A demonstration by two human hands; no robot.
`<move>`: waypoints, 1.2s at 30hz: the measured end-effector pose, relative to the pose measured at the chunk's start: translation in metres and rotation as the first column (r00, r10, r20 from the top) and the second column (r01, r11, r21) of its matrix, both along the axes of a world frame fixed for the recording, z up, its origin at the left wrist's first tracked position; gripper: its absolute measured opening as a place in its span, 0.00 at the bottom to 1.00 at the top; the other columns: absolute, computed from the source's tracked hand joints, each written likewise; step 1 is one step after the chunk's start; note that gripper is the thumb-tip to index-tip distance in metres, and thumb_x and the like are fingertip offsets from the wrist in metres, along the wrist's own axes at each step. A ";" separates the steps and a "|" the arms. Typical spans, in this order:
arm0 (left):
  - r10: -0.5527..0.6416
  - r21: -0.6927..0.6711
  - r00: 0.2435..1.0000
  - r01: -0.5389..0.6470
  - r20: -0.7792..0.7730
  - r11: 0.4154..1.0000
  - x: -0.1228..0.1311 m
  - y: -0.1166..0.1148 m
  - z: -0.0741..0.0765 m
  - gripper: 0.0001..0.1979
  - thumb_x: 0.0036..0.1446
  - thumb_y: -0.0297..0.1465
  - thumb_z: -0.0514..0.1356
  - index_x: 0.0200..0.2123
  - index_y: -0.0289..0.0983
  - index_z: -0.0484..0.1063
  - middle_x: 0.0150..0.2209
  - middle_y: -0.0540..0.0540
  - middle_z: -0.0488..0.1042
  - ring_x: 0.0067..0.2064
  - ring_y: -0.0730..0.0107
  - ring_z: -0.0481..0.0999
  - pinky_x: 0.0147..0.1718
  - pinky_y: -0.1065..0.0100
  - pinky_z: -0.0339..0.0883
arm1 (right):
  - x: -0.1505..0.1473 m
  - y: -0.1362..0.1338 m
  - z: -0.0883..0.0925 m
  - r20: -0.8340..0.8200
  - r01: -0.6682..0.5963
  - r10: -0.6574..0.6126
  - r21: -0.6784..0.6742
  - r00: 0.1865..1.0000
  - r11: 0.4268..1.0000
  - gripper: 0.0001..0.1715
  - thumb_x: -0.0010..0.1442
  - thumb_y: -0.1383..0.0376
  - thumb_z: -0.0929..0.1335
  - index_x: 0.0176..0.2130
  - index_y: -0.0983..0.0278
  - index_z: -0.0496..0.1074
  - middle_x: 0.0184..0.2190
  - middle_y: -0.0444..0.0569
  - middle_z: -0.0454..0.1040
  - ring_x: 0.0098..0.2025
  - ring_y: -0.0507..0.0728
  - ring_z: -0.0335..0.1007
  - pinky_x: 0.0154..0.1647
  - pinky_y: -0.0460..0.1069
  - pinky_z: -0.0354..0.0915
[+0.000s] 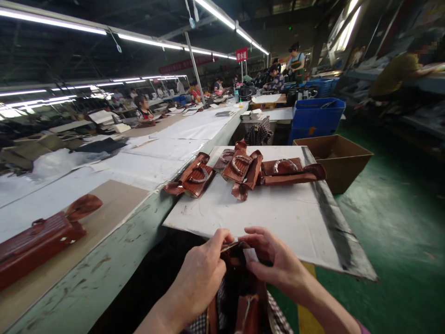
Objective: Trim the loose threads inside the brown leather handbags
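Low in front of me, at the near edge of a white board, both hands are on a brown leather bag piece. My left hand is closed on its left side, thumb and forefinger pinching the upper edge. On the opposite side my right hand curls round it, with the thumb by a small white slip. Much of the piece is hidden by the fingers and shadow. Below, over my checked clothing, lies another brown leather part.
Several brown bag parts with wrapped handles lie on the far part of the white board. A finished-looking brown bag rests on the long table at left. A cardboard box and blue bins stand right. Co-workers sit farther off.
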State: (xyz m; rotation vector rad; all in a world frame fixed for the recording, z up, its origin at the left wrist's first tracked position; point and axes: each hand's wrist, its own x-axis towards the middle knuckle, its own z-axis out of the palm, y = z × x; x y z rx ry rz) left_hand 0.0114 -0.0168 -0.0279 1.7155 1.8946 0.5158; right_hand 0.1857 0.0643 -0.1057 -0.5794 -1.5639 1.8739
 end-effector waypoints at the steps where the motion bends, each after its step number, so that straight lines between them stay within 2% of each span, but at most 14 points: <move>1: 0.029 -0.010 0.999 -0.029 -0.043 1.000 0.001 -0.001 0.003 0.21 0.51 0.14 0.48 0.43 0.43 0.62 0.38 0.53 0.77 0.40 0.67 0.78 0.37 0.71 0.66 | -0.001 0.013 0.001 -0.026 -0.101 0.100 -0.015 0.995 0.995 0.30 0.54 0.73 0.70 0.55 0.60 0.62 0.52 0.52 0.74 0.52 0.56 0.72 0.55 0.55 0.66; 3: 0.053 -0.024 0.988 -0.057 -0.145 0.998 0.004 -0.003 0.009 0.18 0.51 0.15 0.49 0.39 0.42 0.62 0.34 0.54 0.76 0.35 0.66 0.78 0.33 0.70 0.66 | -0.006 0.036 -0.002 -0.076 -0.324 0.317 -0.097 0.945 0.941 0.35 0.51 0.70 0.74 0.56 0.60 0.62 0.52 0.53 0.74 0.49 0.56 0.74 0.52 0.54 0.67; 6: 0.043 -0.021 0.951 -0.052 -0.305 0.998 0.006 -0.010 0.006 0.16 0.53 0.16 0.48 0.38 0.41 0.64 0.34 0.52 0.76 0.33 0.63 0.78 0.31 0.66 0.67 | -0.020 0.051 -0.012 -0.077 -0.421 0.414 -0.148 0.907 0.895 0.34 0.50 0.63 0.77 0.54 0.63 0.65 0.50 0.55 0.76 0.44 0.56 0.76 0.45 0.52 0.70; 9: 0.013 -0.001 0.932 -0.014 -0.361 1.000 0.001 -0.020 -0.010 0.21 0.53 0.15 0.47 0.44 0.41 0.67 0.45 0.48 0.76 0.40 0.62 0.80 0.36 0.63 0.73 | -0.032 0.037 -0.021 -0.062 -0.386 0.381 -0.157 0.923 0.909 0.30 0.53 0.61 0.76 0.52 0.64 0.67 0.49 0.53 0.76 0.44 0.57 0.76 0.45 0.52 0.70; 12: 0.023 0.109 0.928 0.019 -0.372 0.994 -0.007 -0.035 -0.029 0.25 0.53 0.16 0.48 0.51 0.40 0.67 0.55 0.44 0.72 0.49 0.62 0.79 0.44 0.62 0.75 | -0.035 0.013 -0.023 -0.026 -0.303 0.302 -0.145 0.953 0.942 0.27 0.56 0.63 0.74 0.53 0.62 0.67 0.51 0.53 0.75 0.48 0.58 0.74 0.50 0.54 0.68; 15: 0.026 0.238 0.899 0.088 -0.436 0.967 -0.010 -0.048 -0.039 0.21 0.57 0.19 0.48 0.52 0.37 0.67 0.56 0.39 0.72 0.50 0.59 0.78 0.43 0.60 0.77 | -0.033 -0.008 -0.018 0.039 -0.205 0.210 -0.101 0.977 0.973 0.27 0.57 0.62 0.73 0.54 0.61 0.67 0.54 0.53 0.73 0.53 0.60 0.71 0.55 0.57 0.65; 19: 0.018 0.259 0.889 0.114 -0.458 0.959 -0.010 -0.060 -0.036 0.16 0.60 0.22 0.51 0.49 0.37 0.69 0.55 0.39 0.73 0.47 0.59 0.80 0.42 0.60 0.78 | -0.029 -0.030 -0.005 0.091 -0.168 0.174 -0.065 0.981 0.984 0.24 0.64 0.55 0.68 0.56 0.60 0.67 0.53 0.52 0.73 0.54 0.61 0.70 0.57 0.57 0.64; 22: 0.028 0.219 0.901 0.075 -0.433 0.973 -0.010 -0.065 -0.032 0.12 0.60 0.23 0.53 0.45 0.38 0.71 0.55 0.40 0.73 0.47 0.58 0.80 0.42 0.58 0.78 | -0.025 -0.045 0.003 0.076 -0.177 0.184 -0.087 0.980 0.980 0.23 0.69 0.53 0.61 0.58 0.58 0.66 0.57 0.50 0.70 0.58 0.61 0.66 0.61 0.56 0.61; 24: 0.057 0.184 0.914 0.019 -0.401 0.983 -0.011 -0.066 -0.030 0.10 0.60 0.23 0.54 0.42 0.38 0.72 0.55 0.40 0.73 0.48 0.56 0.79 0.42 0.56 0.78 | -0.023 -0.053 0.004 0.040 -0.194 0.200 -0.117 0.979 0.974 0.23 0.68 0.55 0.63 0.60 0.57 0.63 0.60 0.50 0.67 0.60 0.61 0.64 0.61 0.56 0.61; 26: 0.091 0.154 0.934 -0.039 -0.347 0.987 -0.013 -0.067 -0.030 0.08 0.59 0.23 0.55 0.37 0.39 0.72 0.55 0.42 0.73 0.50 0.56 0.78 0.44 0.56 0.76 | -0.024 -0.058 0.001 0.058 -0.189 0.194 -0.089 0.979 0.978 0.27 0.63 0.63 0.67 0.60 0.58 0.61 0.59 0.51 0.67 0.58 0.62 0.66 0.58 0.56 0.64; 28: 0.127 0.129 0.958 -0.096 -0.258 0.987 -0.014 -0.067 -0.029 0.08 0.59 0.22 0.56 0.33 0.40 0.72 0.55 0.46 0.73 0.52 0.58 0.77 0.48 0.58 0.74 | -0.025 -0.060 -0.005 0.121 -0.165 0.168 -0.033 0.978 0.986 0.31 0.58 0.72 0.66 0.59 0.60 0.61 0.57 0.51 0.69 0.57 0.61 0.68 0.57 0.56 0.65; 30: 0.169 0.108 0.977 -0.156 -0.130 0.982 -0.015 -0.068 -0.028 0.10 0.57 0.20 0.56 0.30 0.41 0.72 0.55 0.49 0.73 0.53 0.63 0.75 0.51 0.62 0.70 | -0.025 -0.059 -0.010 0.166 -0.151 0.148 0.006 0.975 0.989 0.33 0.54 0.76 0.63 0.59 0.61 0.61 0.55 0.51 0.71 0.55 0.60 0.69 0.55 0.55 0.66; 33: 0.228 0.083 0.972 -0.232 0.063 0.969 -0.016 -0.071 -0.025 0.14 0.53 0.17 0.54 0.27 0.41 0.72 0.55 0.52 0.72 0.56 0.67 0.73 0.55 0.67 0.64 | -0.023 -0.056 -0.012 0.209 -0.135 0.120 0.060 0.971 0.989 0.35 0.52 0.78 0.62 0.58 0.60 0.60 0.52 0.50 0.73 0.50 0.58 0.73 0.51 0.53 0.69; 36: 0.266 0.049 0.951 -0.277 0.160 0.960 -0.016 -0.073 -0.024 0.14 0.51 0.17 0.52 0.25 0.40 0.71 0.56 0.51 0.71 0.57 0.65 0.71 0.57 0.65 0.62 | -0.022 -0.055 -0.012 0.278 -0.111 0.071 0.129 0.958 0.985 0.34 0.51 0.77 0.62 0.56 0.58 0.61 0.50 0.48 0.74 0.47 0.57 0.74 0.49 0.53 0.69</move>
